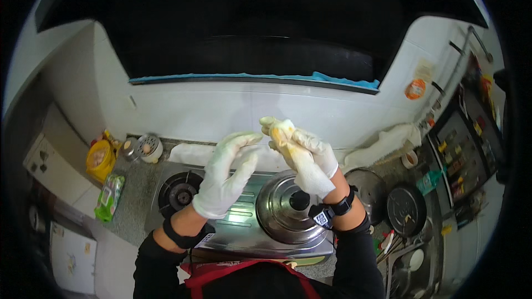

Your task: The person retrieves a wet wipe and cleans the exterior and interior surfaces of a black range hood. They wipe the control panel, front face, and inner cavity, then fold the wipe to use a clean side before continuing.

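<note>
Both my hands wear white gloves and are raised above a two-burner gas stove [239,238]. My right hand [318,153] grips a crumpled white cloth or paper towel [305,170] with yellow-orange stains, and its lower end hangs over the wrist. My left hand [226,174] is held apart from the cloth, palm turned inward, fingers curved and thumb spread, with nothing in it. Beneath my right forearm a steel pot with a domed lid [276,211] and black knob [299,200] covers the right burner. The left burner [183,193] is bare beside my left wrist.
A black range hood [257,41] with a blue-trimmed lower edge overhangs the stove. At left are a yellow bucket [101,160], a green wipes pack [110,197] and a perforated steel container [149,148]. Pans, including a black one [406,209], and a sink [409,270] lie at right.
</note>
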The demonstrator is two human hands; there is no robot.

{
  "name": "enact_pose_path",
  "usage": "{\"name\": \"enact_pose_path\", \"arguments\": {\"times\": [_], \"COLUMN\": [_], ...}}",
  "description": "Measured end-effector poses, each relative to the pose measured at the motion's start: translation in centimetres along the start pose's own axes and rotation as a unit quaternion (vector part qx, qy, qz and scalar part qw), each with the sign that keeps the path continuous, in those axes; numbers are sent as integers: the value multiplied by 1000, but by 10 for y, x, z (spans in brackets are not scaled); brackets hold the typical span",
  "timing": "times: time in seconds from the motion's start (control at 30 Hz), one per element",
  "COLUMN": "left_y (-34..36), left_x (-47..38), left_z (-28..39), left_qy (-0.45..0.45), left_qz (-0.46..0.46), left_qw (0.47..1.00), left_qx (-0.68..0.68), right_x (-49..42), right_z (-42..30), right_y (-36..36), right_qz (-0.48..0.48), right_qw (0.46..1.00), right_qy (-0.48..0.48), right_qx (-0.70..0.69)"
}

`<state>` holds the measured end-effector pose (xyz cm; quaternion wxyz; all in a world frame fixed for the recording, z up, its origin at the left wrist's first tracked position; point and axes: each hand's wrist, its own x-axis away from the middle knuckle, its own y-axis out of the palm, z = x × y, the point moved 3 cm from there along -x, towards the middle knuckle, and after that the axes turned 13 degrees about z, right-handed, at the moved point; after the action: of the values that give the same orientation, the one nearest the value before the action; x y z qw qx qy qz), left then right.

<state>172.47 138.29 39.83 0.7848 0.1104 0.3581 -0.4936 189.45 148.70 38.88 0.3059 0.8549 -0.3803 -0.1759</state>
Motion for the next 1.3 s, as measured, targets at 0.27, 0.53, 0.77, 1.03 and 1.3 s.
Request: {"name": "enact_pose_path", "arguments": {"times": [0.27,0.53,0.77,1.03,1.3], "left_y": [2,4,-17,-25,19], "left_x": [0,2,-5,-8,5], "left_z": [-11,-5,-7,-16,4], "left_qy": [-42,-149,-59,-185,-106], "left_qz": [1,-27,-68,101,196], "left_qw": [995,945,985,974,967], "left_qx": [90,292,146,88,121], "right_x": [9,9,1,-13,1], "right_z": [8,6,-1,-3,33], "right_y": [31,19,14,11,34], "right_qz": [-14,3,-89,109,156], "right_qw": [999,993,981,934,918], "right_qy": [25,48,-15,-75,-295], "right_qx": [36,104,172,331,216]}}
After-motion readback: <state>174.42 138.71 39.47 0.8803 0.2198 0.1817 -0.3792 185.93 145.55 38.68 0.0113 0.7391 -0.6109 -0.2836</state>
